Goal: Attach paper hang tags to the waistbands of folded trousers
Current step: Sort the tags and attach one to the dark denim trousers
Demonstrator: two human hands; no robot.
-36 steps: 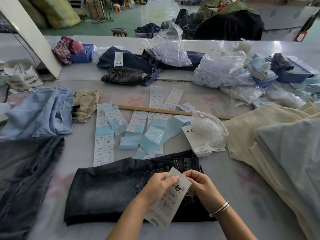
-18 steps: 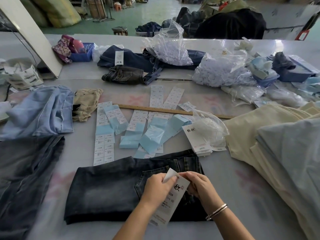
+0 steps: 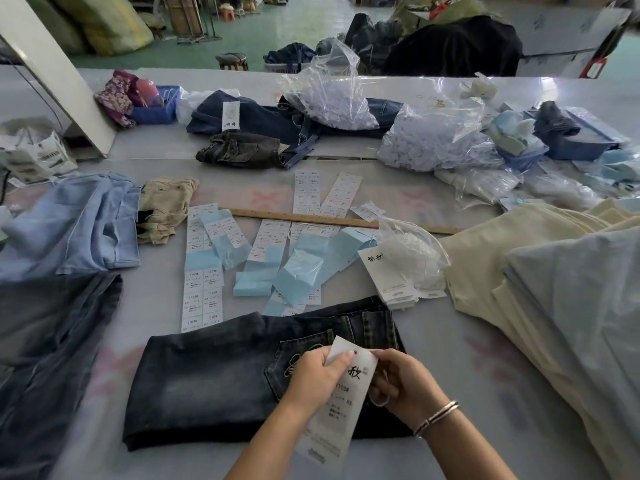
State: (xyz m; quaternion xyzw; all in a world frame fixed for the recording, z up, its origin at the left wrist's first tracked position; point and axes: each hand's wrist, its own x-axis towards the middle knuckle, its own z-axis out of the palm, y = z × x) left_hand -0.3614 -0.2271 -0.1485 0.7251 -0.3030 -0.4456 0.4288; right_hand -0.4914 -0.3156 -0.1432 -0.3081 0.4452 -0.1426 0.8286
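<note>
While flat on dark denim trousers [image 3: 214,382] — both hands pinch long white paper tag [image 3: 341,407] | left hand [image 3: 317,379] | right hand [image 3: 403,384]

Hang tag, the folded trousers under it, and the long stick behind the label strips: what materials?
Hang tag: looks like white matte card or stiff paper; it holds flat while both hands pinch it, with black print on it.
Folded trousers: dark denim, judging by the faded wash patch, stitched pocket and belt loops.
Stick: probably a wooden ruler; tan, straight, faint edge markings.
</note>
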